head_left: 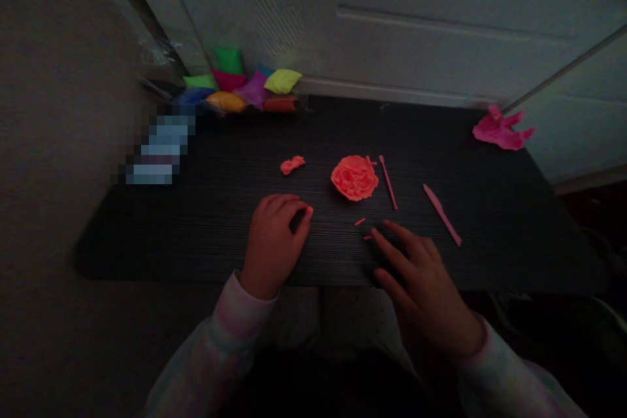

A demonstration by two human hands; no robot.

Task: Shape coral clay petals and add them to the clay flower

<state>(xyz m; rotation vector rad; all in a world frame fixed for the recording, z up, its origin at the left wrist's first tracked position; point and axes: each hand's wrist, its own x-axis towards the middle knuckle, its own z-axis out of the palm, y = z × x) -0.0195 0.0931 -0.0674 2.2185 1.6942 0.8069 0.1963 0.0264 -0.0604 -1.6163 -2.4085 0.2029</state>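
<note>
Between thumb and forefinger, my left hand (275, 238) pinches a small bit of coral modelling clay (309, 209). My right hand (416, 271) has its fingers spread low over the table, the fingertips beside a thin coral clay strip (368, 238). Another short strip (360, 221) lies just beyond it. Farther back sits a coral clay flower (355, 178) with ruffled petals and a small piece sticking out at its upper right. A loose twisted lump of the same clay (292, 165) rests to the flower's left.
A slim pink modelling tool (388, 183) and a pink plastic knife (441, 214) lie right of the flower. Pink crumpled clay (503, 128) sits at the far right corner. Colourful clay packets (228, 88) lean against the white panel. A pixelated object (161, 147) lies at left on the dark table (220, 144).
</note>
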